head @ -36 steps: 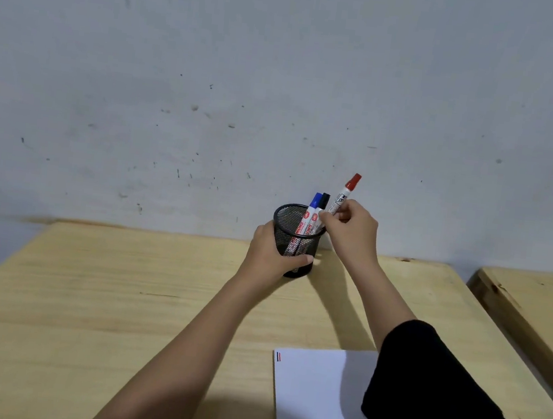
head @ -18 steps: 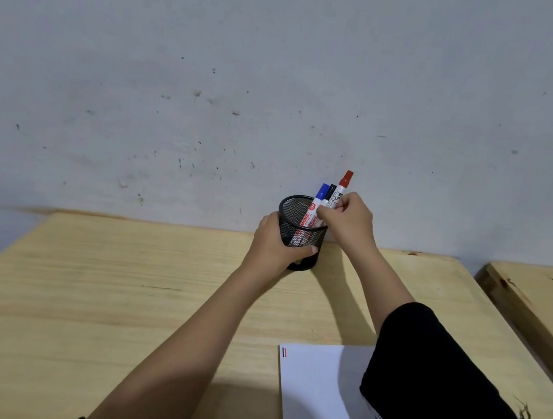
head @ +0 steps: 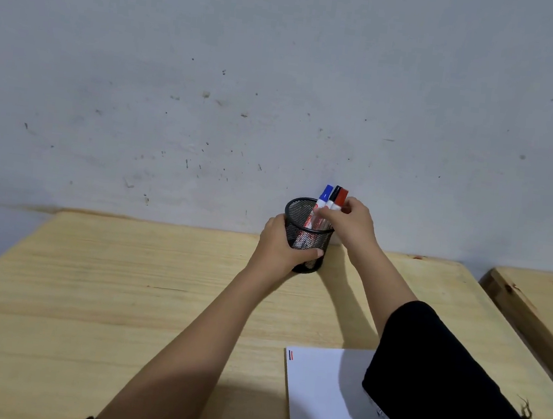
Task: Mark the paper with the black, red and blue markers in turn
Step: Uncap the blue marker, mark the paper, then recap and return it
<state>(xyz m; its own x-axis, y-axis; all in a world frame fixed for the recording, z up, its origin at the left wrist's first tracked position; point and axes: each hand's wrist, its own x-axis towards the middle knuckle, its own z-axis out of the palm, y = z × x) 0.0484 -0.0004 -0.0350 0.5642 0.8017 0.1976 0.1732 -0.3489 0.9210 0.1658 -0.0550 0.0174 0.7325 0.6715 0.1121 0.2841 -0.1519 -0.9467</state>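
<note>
A pale grey plaster wall, scuffed and speckled with dark marks, fills the upper half. Below it, a light wooden counter; a second wooden table edge at three o'clock.

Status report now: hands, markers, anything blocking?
Left hand grips mesh cup. Right hand at red marker, grip unclear. Three markers in cup. Paper marked at corner. No obstruction.
</note>
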